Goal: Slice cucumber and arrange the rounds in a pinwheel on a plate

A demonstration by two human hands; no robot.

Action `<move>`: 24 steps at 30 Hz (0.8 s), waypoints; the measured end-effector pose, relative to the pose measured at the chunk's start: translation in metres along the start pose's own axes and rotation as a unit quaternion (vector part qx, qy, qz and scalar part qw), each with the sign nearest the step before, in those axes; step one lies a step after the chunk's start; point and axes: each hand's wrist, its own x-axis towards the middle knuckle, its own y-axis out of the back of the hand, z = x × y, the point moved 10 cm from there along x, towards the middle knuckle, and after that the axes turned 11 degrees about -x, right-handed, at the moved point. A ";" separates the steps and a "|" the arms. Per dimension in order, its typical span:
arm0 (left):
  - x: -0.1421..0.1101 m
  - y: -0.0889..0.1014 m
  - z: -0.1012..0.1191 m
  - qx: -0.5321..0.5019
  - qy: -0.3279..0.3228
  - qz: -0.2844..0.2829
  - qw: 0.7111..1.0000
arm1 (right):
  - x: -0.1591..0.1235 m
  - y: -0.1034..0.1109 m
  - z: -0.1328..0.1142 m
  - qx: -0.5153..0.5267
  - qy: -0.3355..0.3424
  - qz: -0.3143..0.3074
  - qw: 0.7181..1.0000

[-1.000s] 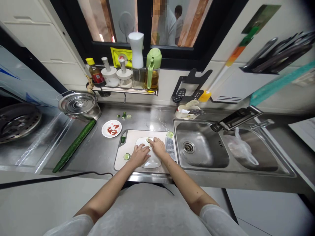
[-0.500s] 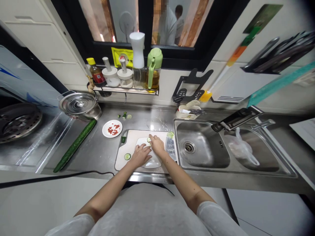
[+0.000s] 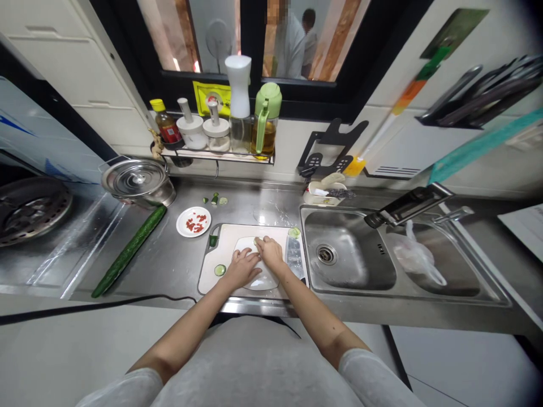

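A white plate [image 3: 263, 281] lies on the pale cutting board [image 3: 225, 242] in front of me. My left hand [image 3: 243, 269] rests on its left part, fingers spread and holding nothing. At the plate's far side, my right hand [image 3: 270, 253] pinches a cucumber slice [image 3: 257, 241], mostly covered by the fingers. A single round of cucumber [image 3: 219, 270] lies on the board to the left, below a dark green cucumber chunk [image 3: 212, 241]. Along the board's right side is a wide knife blade [image 3: 293, 255], with a few pale slices [image 3: 294, 232] at its far end.
A long whole cucumber [image 3: 129, 251] lies at the left, near a lidded steel pot [image 3: 138, 180]. Beyond the board sit a small plate [image 3: 181, 225] of red bits and cucumber scraps [image 3: 215, 199]. A double sink [image 3: 352, 254] is on the right. Condiments stand on a wall rack [image 3: 237, 154].
The slice in my right hand has turned, so its pale face shows less, and the fingers have drawn in around it. My left hand stays on the plate.
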 end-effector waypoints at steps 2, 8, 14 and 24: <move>0.000 -0.001 -0.001 -0.001 0.001 -0.006 1.000 | 0.001 0.000 0.000 -0.005 0.003 0.002 1.000; -0.001 0.000 0.000 -0.001 0.004 -0.015 1.000 | 0.001 -0.003 -0.001 -0.008 0.007 -0.004 1.000; -0.003 0.002 0.001 -0.003 0.007 -0.010 1.000 | -0.001 -0.004 -0.003 -0.009 0.004 0.003 1.000; -0.042 0.057 -0.042 -0.053 0.160 0.129 0.977 | -0.023 0.018 0.023 0.101 -0.061 0.100 0.988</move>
